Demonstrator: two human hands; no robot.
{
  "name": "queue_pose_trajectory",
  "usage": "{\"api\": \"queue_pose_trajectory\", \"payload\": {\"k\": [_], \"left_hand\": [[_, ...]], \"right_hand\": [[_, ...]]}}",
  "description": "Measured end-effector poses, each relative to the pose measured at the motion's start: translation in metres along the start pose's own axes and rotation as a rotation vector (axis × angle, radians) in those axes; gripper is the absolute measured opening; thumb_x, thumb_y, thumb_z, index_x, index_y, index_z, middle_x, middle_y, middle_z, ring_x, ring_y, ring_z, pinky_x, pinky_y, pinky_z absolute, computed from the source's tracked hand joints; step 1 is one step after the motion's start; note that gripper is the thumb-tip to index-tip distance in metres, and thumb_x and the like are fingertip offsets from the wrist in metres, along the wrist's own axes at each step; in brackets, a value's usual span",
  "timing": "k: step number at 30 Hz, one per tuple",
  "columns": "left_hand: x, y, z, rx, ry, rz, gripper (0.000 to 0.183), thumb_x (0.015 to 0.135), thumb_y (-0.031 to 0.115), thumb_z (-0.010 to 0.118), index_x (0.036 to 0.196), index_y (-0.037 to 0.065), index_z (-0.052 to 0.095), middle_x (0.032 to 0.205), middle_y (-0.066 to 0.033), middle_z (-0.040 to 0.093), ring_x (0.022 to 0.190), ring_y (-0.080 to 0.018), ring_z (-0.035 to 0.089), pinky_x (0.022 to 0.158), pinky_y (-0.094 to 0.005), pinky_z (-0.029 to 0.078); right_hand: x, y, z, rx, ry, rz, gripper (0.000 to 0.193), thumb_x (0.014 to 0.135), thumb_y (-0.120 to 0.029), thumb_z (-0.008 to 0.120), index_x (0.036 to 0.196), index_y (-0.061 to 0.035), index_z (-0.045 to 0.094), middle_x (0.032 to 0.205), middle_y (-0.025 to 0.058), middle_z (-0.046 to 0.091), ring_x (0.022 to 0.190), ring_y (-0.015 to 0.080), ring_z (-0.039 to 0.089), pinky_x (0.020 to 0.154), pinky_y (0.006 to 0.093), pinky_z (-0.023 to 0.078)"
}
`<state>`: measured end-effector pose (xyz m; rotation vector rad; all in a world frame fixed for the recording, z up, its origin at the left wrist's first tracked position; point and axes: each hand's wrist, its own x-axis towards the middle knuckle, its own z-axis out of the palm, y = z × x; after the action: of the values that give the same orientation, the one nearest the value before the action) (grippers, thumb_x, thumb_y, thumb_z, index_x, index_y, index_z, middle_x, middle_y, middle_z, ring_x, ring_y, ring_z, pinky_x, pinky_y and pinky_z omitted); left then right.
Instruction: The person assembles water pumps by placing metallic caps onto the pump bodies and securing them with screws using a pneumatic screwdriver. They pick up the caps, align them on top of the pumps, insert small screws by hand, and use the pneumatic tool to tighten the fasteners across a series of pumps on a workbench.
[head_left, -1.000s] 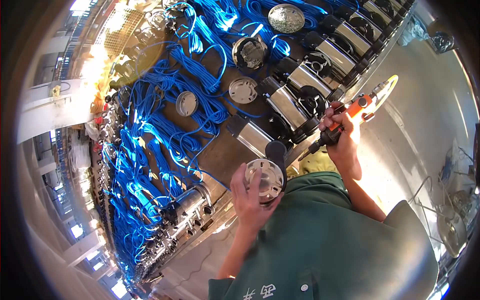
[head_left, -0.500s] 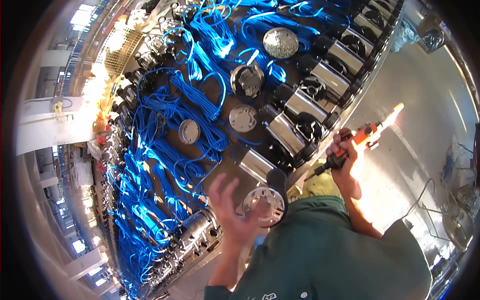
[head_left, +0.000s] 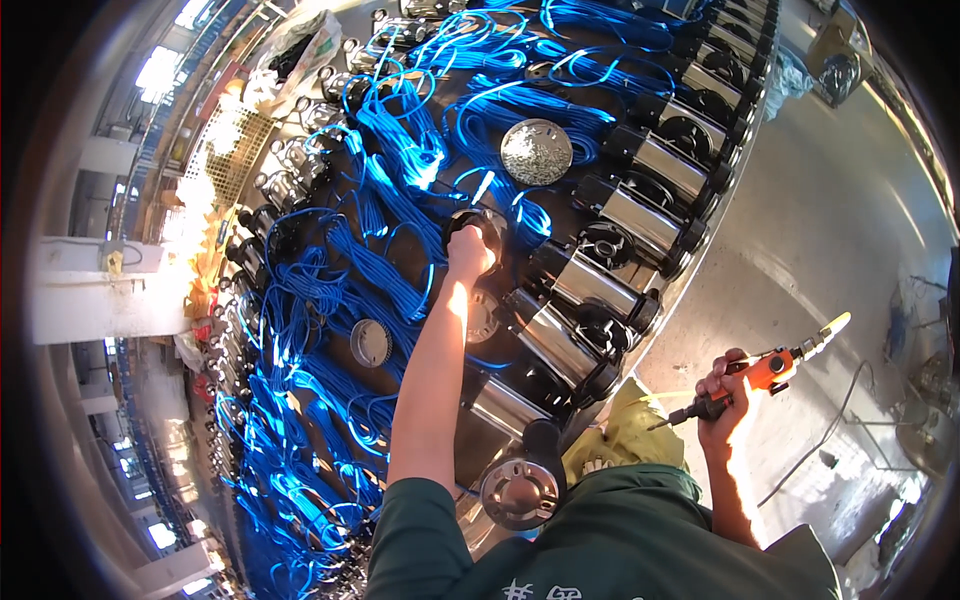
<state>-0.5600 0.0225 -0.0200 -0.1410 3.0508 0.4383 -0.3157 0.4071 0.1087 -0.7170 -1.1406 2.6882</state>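
Observation:
My left arm stretches forward over the bench, with my left hand [head_left: 470, 252] dipping into a round metal bowl [head_left: 492, 222]; its fingers are hidden, and so is anything they touch. Off to the right, my right hand [head_left: 722, 402] is closed around an orange and black screwdriver tool [head_left: 768, 372], its bit pointing left and a yellowish hose leading off its rear. Right before my body stands a shiny cylindrical motor housing [head_left: 503, 402] with a slotted round metal end plate [head_left: 520, 492] at its near end. Another round plate [head_left: 482, 315] lies partly behind my left wrist.
Bundles of blue cable [head_left: 375, 265] cover much of the bench. A dish of small metal parts [head_left: 537, 152] sits farther back. A shallow round metal cap [head_left: 371, 342] rests on cables at left. Several chrome motor units [head_left: 592, 285] line the right edge; yellow cloth [head_left: 630, 430] hangs beside me.
My left hand has moved from above the end plate forward into the metal bowl. My right hand, still gripping the screwdriver, sits lower and farther right in the picture; the view has shifted.

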Motion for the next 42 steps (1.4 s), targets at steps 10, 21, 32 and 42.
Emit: {"api": "queue_pose_trajectory", "payload": {"k": [10,21,32,42], "left_hand": [[-0.008,-0.047,-0.035,-1.692,-0.276,-0.592,0.015,0.082,-0.002,0.051,0.095,-0.007,0.058,0.094,-0.0191,0.06,0.089,-0.0319,0.062,0.081,-0.0388,0.055],[-0.004,0.014,-0.027,0.124,-0.155,-0.225,0.022,0.072,0.009,0.06,0.092,0.001,0.067,0.098,-0.0241,0.065,0.097,-0.0399,0.061,0.081,-0.0419,0.053],[-0.039,-0.002,-0.059,-1.031,-0.161,-0.391,0.018,0.082,0.019,0.059,0.07,0.006,0.054,0.05,0.0035,0.037,0.047,-0.0079,0.039,0.043,-0.0252,0.031],[-0.257,0.053,-0.183,-1.886,-0.057,-0.484,0.018,0.094,0.01,0.054,0.107,-0.001,0.06,0.089,-0.0099,0.064,0.051,-0.0045,0.037,0.044,-0.0188,0.028]], "right_hand": [[0.014,0.007,0.01,0.047,-0.017,0.07,0.028,0.08,-0.006,0.05,0.108,-0.0069,0.043,0.084,0.0021,0.049,0.063,0.0082,0.048,0.063,0.0256,0.042],[0.013,0.01,0.012,-0.037,0.014,0.119,0.035,0.077,-0.01,0.05,0.111,-0.0074,0.048,0.085,0.001,0.051,0.062,0.0078,0.048,0.059,0.0243,0.042],[0.007,-0.014,0.025,0.03,0.009,0.075,0.028,0.075,-0.004,0.052,0.102,-0.0033,0.048,0.083,0.0054,0.05,0.062,0.0122,0.048,0.06,0.0285,0.044],[-0.048,-0.025,0.147,0.164,-0.453,-0.067,0.034,0.069,-0.006,0.059,0.102,-0.0027,0.049,0.081,0.0072,0.052,0.061,0.0154,0.05,0.061,0.0324,0.047]]}}
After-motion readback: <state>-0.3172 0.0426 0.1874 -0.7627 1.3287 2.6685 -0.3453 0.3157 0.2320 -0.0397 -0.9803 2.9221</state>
